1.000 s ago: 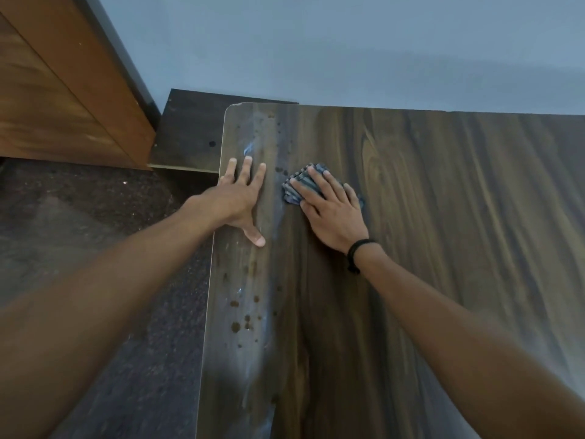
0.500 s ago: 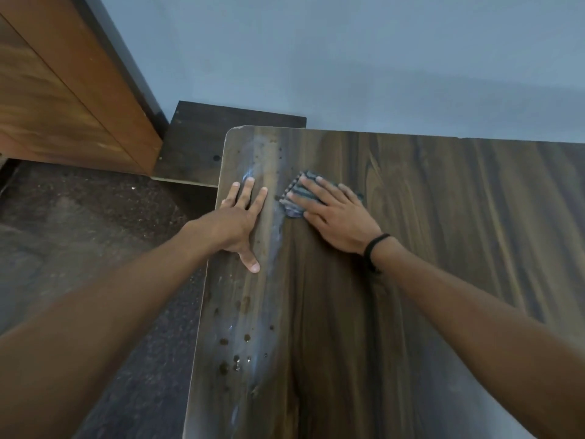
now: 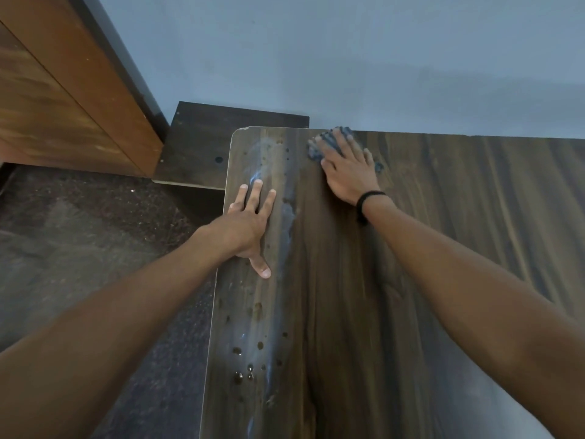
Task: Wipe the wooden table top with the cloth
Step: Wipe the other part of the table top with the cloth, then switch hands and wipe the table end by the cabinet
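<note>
Two bare forearms stretch out over one wooden table point(image 3: 395, 312), where water drops point(image 3: 250, 369) dot the near left strip. The left hand point(image 3: 248, 223) lies flat by the left edge, fingers straight, thumb spread, holding nothing. Farther on, the right hand point(image 3: 346, 172), a black band point(image 3: 367, 201) on its wrist, presses flat on the one blue cloth point(image 3: 316, 150) without clutching it. The cloth sits at the table's far edge by the wall point(image 3: 348, 58). One dark board point(image 3: 202, 147) and one brown cabinet point(image 3: 63, 90) stand beyond the corner.
</note>
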Demonstrator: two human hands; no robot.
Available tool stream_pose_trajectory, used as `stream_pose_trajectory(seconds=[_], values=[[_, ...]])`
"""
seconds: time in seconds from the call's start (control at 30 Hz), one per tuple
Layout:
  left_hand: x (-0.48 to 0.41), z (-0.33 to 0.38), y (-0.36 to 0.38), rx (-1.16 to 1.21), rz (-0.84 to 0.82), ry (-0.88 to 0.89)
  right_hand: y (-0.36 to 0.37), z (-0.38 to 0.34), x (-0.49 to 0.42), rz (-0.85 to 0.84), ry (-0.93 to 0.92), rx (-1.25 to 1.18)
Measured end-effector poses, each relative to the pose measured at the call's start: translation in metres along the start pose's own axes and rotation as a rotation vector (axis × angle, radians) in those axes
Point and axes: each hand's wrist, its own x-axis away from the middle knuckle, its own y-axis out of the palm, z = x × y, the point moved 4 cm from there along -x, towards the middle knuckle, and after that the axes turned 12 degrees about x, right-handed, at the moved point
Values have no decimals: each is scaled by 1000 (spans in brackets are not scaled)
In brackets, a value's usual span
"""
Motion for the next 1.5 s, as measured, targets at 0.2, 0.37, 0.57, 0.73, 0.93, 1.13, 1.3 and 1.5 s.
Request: stream_pose_trajectory(seconds=[0.2,0.37,0.57,0.73,0.93,1.13,1.3,1.5], values=[[-1,2,-3,-16,-2,-8,-5,11,-14,-32,-94,28],[1,4,0,-26,-11,-19,6,-21,0,8,-122,33],[3,6,-4,-14,-11,-5,-7,-23,-24,-80,57,-80],[8,4,-4,21,15,14,-13,-5,30,164,77,-370],[0,16,-29,189,258,-8,-16,78,71,265,190,-121],[-51,91,-76,338,625,245,5,82,67,178,125,5],[-98,99,-71,368,489,158,4,84,65,176,123,-17],[-105,64,-69,314,433,104,3,85,69,174,102,-58]])
